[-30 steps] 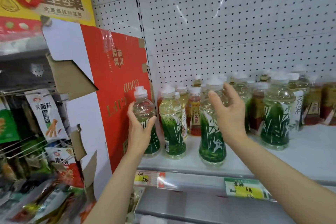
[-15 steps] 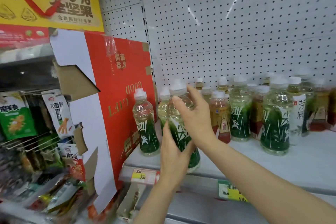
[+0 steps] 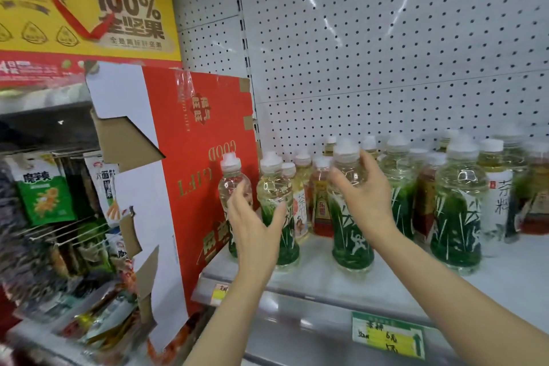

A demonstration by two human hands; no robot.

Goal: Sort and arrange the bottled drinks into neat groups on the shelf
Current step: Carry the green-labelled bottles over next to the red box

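A white metal shelf (image 3: pixel 401 282) backed by pegboard (image 3: pixel 386 53) carries the bottled drinks. The right hand (image 3: pixel 364 197) grips a green-labelled bottle (image 3: pixel 352 235) near the shelf's front edge, fingers curled round its shoulder. The left hand (image 3: pixel 254 223), fingers straight and relaxed, rests against a second green bottle (image 3: pixel 277 208) at the shelf's left end. A third (image 3: pixel 233 184) stands there against a red carton (image 3: pixel 202 187). Tea bottles (image 3: pixel 493 190) crowd the shelf's back. Price tags (image 3: pixel 386 339) hang below its edge.
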